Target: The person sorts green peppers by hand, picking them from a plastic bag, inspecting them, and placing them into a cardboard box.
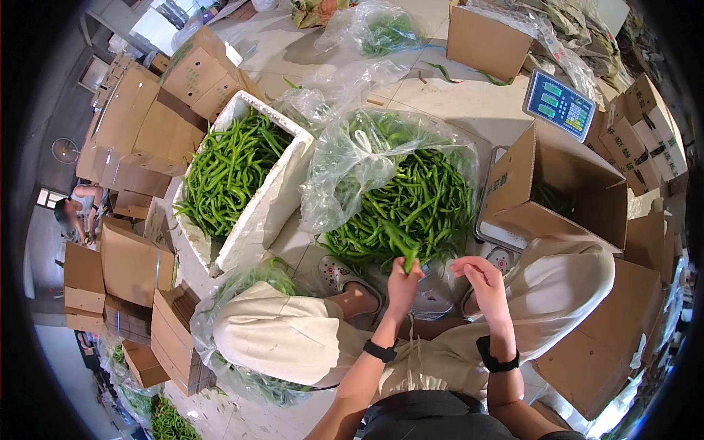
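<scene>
My left hand [402, 287] is closed around a few long green chili peppers [402, 240], whose ends point up and away from me. To its right, my right hand [484, 284] is held up with its fingers apart and nothing visible in it. Just beyond both hands, a large clear plastic bag [341, 187] lies open, with a heap of green chili peppers [422, 198] spilling from it. On the left, a white foam box [260, 205] is filled with more green chili peppers [238, 161].
At right, an open cardboard box [513, 176] stands on a scale, with some green inside and a digital display [561, 105] behind it. Cardboard boxes [136, 125] are stacked at left. Another person [86, 205] sits at far left. A bag of greens [389, 33] lies at the back.
</scene>
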Demonstrator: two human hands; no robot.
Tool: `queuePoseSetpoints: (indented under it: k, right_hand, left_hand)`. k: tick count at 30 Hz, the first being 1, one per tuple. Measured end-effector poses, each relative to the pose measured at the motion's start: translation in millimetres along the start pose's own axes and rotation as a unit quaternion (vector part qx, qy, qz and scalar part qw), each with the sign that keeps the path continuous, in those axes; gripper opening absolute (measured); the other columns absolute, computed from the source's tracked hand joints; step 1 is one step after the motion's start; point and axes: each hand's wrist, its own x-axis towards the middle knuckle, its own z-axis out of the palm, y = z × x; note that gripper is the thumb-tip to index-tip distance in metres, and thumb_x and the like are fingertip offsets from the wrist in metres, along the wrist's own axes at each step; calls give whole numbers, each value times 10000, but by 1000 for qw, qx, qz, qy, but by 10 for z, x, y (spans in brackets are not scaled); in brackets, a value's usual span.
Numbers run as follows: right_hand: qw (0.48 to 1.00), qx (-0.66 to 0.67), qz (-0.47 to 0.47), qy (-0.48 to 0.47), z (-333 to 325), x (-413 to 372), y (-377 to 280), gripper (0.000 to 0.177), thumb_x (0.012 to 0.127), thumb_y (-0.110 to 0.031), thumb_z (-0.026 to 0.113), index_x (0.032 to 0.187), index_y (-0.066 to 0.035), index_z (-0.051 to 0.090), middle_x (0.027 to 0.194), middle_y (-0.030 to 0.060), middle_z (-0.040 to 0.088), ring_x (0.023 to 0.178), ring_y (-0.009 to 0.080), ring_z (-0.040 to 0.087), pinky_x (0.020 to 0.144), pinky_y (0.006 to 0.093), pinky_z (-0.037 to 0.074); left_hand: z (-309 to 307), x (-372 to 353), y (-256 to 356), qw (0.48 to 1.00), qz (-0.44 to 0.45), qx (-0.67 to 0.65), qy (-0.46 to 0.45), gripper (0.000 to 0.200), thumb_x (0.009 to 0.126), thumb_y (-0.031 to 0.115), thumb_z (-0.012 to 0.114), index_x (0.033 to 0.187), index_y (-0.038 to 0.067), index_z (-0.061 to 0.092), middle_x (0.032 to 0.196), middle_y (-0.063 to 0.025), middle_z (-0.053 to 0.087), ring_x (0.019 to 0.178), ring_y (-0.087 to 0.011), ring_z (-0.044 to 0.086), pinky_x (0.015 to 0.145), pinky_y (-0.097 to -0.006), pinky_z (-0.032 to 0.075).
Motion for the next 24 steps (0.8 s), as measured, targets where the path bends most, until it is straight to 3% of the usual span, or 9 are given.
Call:
queuePoseSetpoints:
  k: [6, 11, 13, 15, 17, 19, 22, 23, 24]
  right_hand:
    - [1000, 3, -6, 18, -50, -41, -60, 196, 942, -49, 459, 1046, 56, 588, 968, 107, 647, 896, 145, 599, 829, 262, 467]
    - [1000, 9, -5, 22, -83, -54, 15, 195, 942, -48, 459, 1044, 54, 591, 973, 105, 645, 902, 145, 600, 833, 260, 466]
    - [1000, 16, -7, 17, -77, -51, 12, 195, 941, -47, 460, 1043, 54, 591, 972, 103, 645, 902, 145, 600, 834, 259, 466]
    - [1000, 15, -2, 15, -56, -58, -32, 194, 940, -47, 462, 1042, 55, 592, 968, 99, 646, 902, 144, 600, 836, 258, 465]
    - [1000, 0, -5, 17, -70, -40, -41, 194, 940, -49, 462, 1041, 55, 591, 968, 96, 645, 902, 144, 600, 837, 257, 466]
    - [1000, -3, -7, 16, -65, -47, -34, 194, 940, -51, 463, 1041, 55, 590, 968, 96, 645, 903, 144, 600, 838, 256, 465]
    - [1000, 4, -10, 11, -35, -16, -21, 194, 940, -53, 464, 1043, 54, 590, 971, 100, 646, 905, 144, 600, 838, 254, 462]
    - [1000, 6, -8, 7, -11, -16, -9, 194, 940, -52, 464, 1043, 54, 590, 973, 102, 647, 906, 144, 600, 837, 253, 461]
    - [1000, 7, -4, 4, 11, -26, 4, 195, 940, -51, 463, 1044, 54, 590, 974, 104, 647, 906, 144, 600, 836, 252, 461]
  left_hand:
    - [-271, -93, 734, 993, -13, 55, -100, 302, 899, 298, 553, 865, -1, 577, 619, -33, 581, 589, -114, 552, 586, -261, 417]
    - [-627, -48, 1111, 985, 20, 25, -168, 245, 891, 218, 593, 1009, 4, 588, 743, 17, 559, 653, -67, 495, 588, -226, 370]
    - [-892, 36, 1482, 993, 20, -1, -115, 357, 846, 303, 628, 1061, 19, 595, 756, 17, 553, 685, -77, 512, 617, -225, 391]
    - [-1276, 294, 1707, 983, 65, -92, 145, 436, 864, 458, 576, 1061, 70, 619, 802, 13, 530, 725, -92, 495, 617, -245, 386]
    - [-1950, 467, 2083, 950, 192, -10, 244, 597, 915, 472, 496, 1307, 23, 471, 1288, -129, 492, 1182, -185, 438, 1021, -322, 280]
    - [-2089, 681, 2150, 866, 219, -90, 441, 719, 930, 498, 432, 1447, 41, 230, 1479, -116, 276, 1309, -211, 328, 1089, -352, 189]
    - [-2304, 1136, 1261, 943, 93, -169, 271, 797, 930, 489, 432, 1480, 70, 35, 1544, -102, 84, 1380, -205, 224, 1120, -364, 130]
    - [-2066, 1245, 881, 946, 48, -144, 286, 628, 931, 438, 452, 1407, 57, 305, 1408, -123, 367, 1267, -201, 374, 1072, -390, 233]
    - [-1919, 1431, 402, 948, 12, -178, 262, 349, 913, 355, 497, 1110, 67, 520, 1015, -66, 560, 941, -175, 521, 842, -360, 411]
